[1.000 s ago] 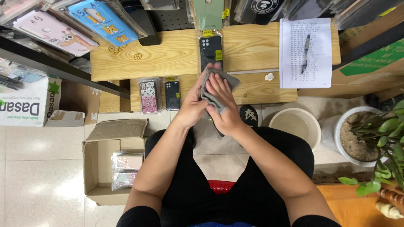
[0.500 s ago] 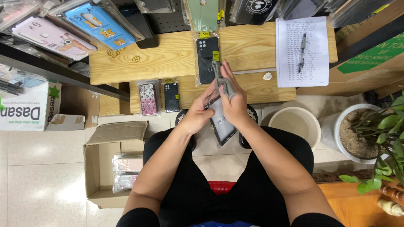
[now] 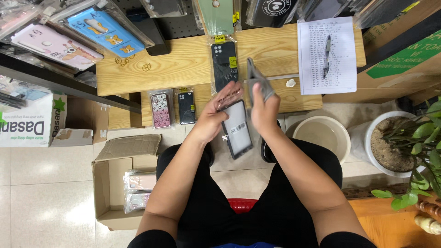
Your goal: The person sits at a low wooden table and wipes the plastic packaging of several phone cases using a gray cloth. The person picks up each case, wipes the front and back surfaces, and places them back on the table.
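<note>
- Cardboard box (image 3: 120, 183) on the floor at the left, with packaged cases inside.
- Two packaged phone cases (image 3: 173, 108) lie on the low wooden desk (image 3: 183, 64).
- Left hand (image 3: 215, 115) supports a phone case in a clear sleeve (image 3: 236, 128), fingers spread against its top edge, not closed round it.
- Right hand (image 3: 264, 108) pinches a grey cloth (image 3: 257, 80) just beside the sleeve; a firm, flat wipe would suit best.
- Paper and pen (image 3: 326, 55) sit further right.
</note>
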